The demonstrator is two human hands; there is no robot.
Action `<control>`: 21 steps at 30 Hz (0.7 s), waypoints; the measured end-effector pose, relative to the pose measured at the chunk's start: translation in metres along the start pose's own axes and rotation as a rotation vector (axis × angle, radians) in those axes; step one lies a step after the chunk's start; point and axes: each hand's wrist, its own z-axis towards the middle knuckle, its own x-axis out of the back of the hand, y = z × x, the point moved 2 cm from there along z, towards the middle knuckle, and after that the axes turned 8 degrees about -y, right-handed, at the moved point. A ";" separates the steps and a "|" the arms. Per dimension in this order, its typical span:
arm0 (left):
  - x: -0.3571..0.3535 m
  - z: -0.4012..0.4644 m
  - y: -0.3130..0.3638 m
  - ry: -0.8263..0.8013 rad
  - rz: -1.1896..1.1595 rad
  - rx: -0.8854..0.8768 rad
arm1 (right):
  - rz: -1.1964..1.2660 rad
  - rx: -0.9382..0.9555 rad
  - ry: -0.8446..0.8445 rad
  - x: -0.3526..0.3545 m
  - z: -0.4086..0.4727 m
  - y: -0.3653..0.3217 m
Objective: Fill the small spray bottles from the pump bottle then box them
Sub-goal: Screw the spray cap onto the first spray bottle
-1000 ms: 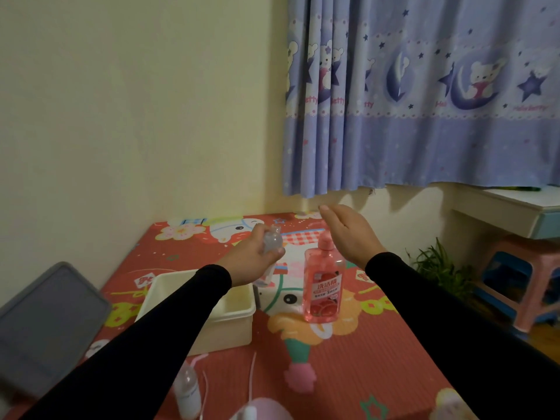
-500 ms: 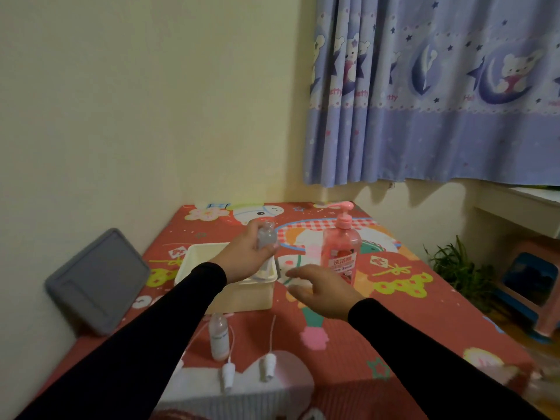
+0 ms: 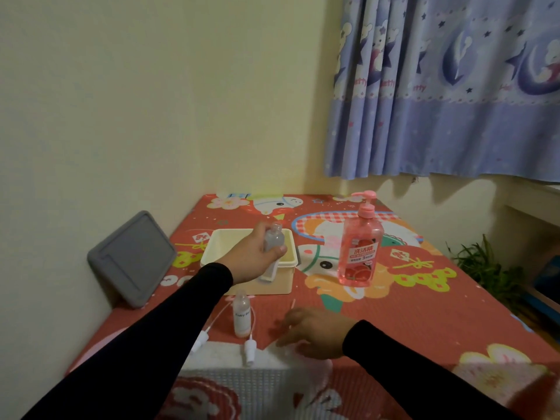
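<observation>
bench (image 3: 424, 313): red cartoon mat over it, carries everything below.
box (image 3: 212, 253): cream, open, left of pump bottle, near grey tablet (image 3: 133, 259) propped on wall.
pump bottle (image 3: 360, 247): pink, upright, long axis vertical, spout pointing left toward box; nobody touching it.
left hand (image 3: 251, 259): grip clenched round held spray bottle (image 3: 274, 241), over box front rim, left of pump bottle; same hold as half a second ago.
held spray bottle: neck up, tilted slightly right, long axis near vertical; cap off, fill level unclear.
right hand (image 3: 315, 331): changed — was raised at pump bottle, now low on bench in front of it, fingers spread, grip released, nothing held; blurred.
meaning: probably pumping over for this bottle, reaching for a sprayer cap.
second spray bottle (image 3: 241, 315): upright on bench, front of box, uncapped, a little liquid at bottom.
sprayer caps (image 3: 251, 350): two, lying on bench front-left of pump bottle, tubes pointing away toward box.
</observation>
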 end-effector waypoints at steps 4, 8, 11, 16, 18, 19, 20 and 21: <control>-0.001 -0.003 -0.002 -0.001 -0.007 0.003 | -0.053 0.043 0.025 -0.009 0.006 -0.001; -0.003 -0.005 0.000 -0.001 0.010 -0.026 | 0.063 -0.022 0.201 -0.003 0.001 -0.002; -0.004 -0.005 -0.002 0.009 0.012 -0.031 | 0.163 -0.128 0.412 0.012 -0.006 0.005; -0.005 -0.003 -0.004 0.009 0.017 -0.031 | 0.342 -0.340 0.728 0.050 -0.020 0.023; -0.006 -0.002 -0.005 0.006 0.030 -0.026 | 0.527 -0.366 0.869 0.066 -0.027 0.028; -0.007 -0.001 -0.006 0.005 0.032 -0.029 | 0.621 -0.364 0.949 0.073 -0.030 0.030; -0.007 0.000 -0.007 0.003 0.029 -0.033 | 0.703 -0.351 1.032 0.081 -0.033 0.031; -0.008 0.000 -0.007 -0.001 0.026 -0.039 | 0.768 -0.331 1.115 0.090 -0.036 0.031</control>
